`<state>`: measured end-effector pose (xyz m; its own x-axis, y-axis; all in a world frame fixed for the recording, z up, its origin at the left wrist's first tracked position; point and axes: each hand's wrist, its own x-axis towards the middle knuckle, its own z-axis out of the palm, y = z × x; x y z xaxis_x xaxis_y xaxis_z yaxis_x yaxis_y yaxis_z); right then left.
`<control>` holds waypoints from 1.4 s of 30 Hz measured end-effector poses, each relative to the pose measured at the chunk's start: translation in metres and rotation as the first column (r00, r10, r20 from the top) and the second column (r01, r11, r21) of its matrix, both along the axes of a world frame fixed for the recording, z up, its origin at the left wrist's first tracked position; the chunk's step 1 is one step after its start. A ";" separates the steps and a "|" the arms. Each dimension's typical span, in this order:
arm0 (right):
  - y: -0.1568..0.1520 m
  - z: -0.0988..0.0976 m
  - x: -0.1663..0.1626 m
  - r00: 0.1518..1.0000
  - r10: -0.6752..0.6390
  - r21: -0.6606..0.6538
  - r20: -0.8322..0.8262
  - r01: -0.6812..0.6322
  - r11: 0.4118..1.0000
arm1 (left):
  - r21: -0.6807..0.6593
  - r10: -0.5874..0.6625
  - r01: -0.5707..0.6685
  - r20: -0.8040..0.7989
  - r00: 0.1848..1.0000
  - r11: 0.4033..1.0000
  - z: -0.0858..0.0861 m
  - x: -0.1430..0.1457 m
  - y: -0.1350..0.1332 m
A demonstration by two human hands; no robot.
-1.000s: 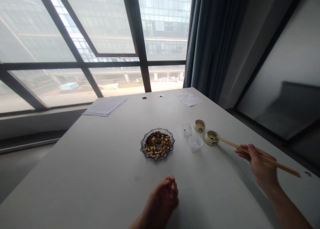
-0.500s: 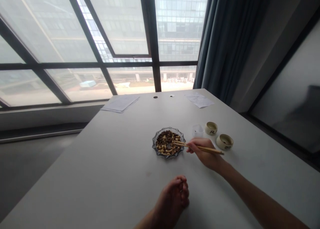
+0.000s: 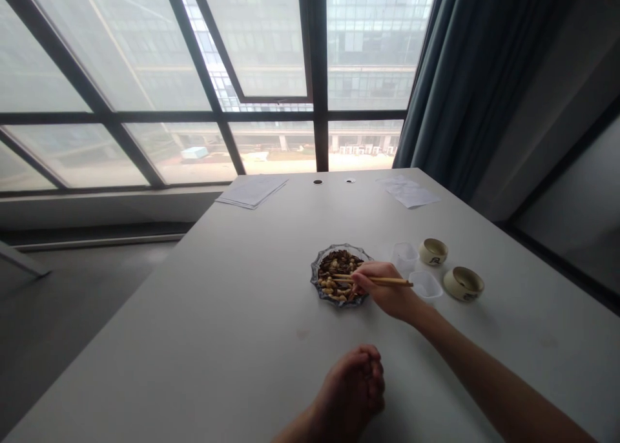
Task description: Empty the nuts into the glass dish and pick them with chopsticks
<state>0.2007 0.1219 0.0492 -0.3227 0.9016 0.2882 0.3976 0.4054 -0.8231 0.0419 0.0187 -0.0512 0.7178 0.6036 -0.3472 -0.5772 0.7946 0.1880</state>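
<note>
My right hand (image 3: pixel 390 296) grips a pair of wooden chopsticks (image 3: pixel 396 281). Their tips reach into a scalloped glass dish (image 3: pixel 315 277) that holds peanuts (image 3: pixel 330 286) and dark seeds or shells (image 3: pixel 339 259). Part of the dish's right side is hidden behind the right fingers. Lower in the view, my left hand (image 3: pixel 351 388) rests on its side on the table with the fingers curled in, apart from everything else; nothing shows in it. Just right of the chopsticks sit two small clear plastic cups (image 3: pixel 404 254), the nearer plastic cup (image 3: pixel 428 283) partly behind the hand.
Two cream ceramic cups with dark markings stand on the right, a farther cup (image 3: pixel 433 252) and a nearer cup (image 3: pixel 464 283). Paper sheets (image 3: pixel 252 191) lie at the white table's (image 3: pixel 232 314) far left, another sheet (image 3: pixel 409 191) far right. Windows and a curtain (image 3: pixel 460 75) are beyond.
My right hand has moved left over the dish's edge, and the chopsticks reach farther into it. The second clear cup has come into sight. My view has turned slightly left; the left hand stays curled.
</note>
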 end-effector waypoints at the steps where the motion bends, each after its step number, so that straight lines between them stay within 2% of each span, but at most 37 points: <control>1: 0.000 -0.001 0.003 1.000 -0.007 -0.029 -0.016 0.007 1.000 | 0.006 -0.001 0.001 -0.003 1.000 1.000 0.000 0.000 0.000; 5: 0.002 -0.010 0.013 0.998 -0.014 -0.120 -0.059 0.007 0.993 | 0.016 0.000 0.000 0.003 1.000 1.000 0.001 0.000 -0.001; 18: 0.002 -0.016 0.014 0.989 -0.078 -0.206 -0.126 0.051 0.977 | 0.014 0.001 -0.001 -0.001 1.000 1.000 -0.001 0.000 0.000; 24: 0.001 -0.031 0.011 0.941 -0.212 -0.236 -0.265 0.149 0.960 | 0.039 0.004 -0.003 -0.007 1.000 0.999 -0.002 0.001 -0.001; 29: -0.001 -0.031 0.017 0.897 -0.285 -0.267 -0.338 0.199 0.943 | 0.043 -0.002 0.002 -0.004 1.000 0.999 0.000 0.001 0.000; 36: -0.007 -0.025 0.029 0.940 -0.215 -0.222 -0.265 0.157 0.962 | 0.045 0.002 -0.001 -0.010 1.000 0.999 0.000 0.000 -0.001; 42: -0.006 -0.029 0.025 0.958 -0.179 -0.226 -0.225 0.127 0.966 | 0.024 -0.003 0.003 -0.013 1.000 1.000 0.004 0.001 -0.001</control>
<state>0.2260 0.1156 0.0203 -0.1206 0.9826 0.1415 0.2206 0.1655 -0.9612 0.0425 0.0175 -0.0470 0.7149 0.6100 -0.3417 -0.5724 0.7913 0.2150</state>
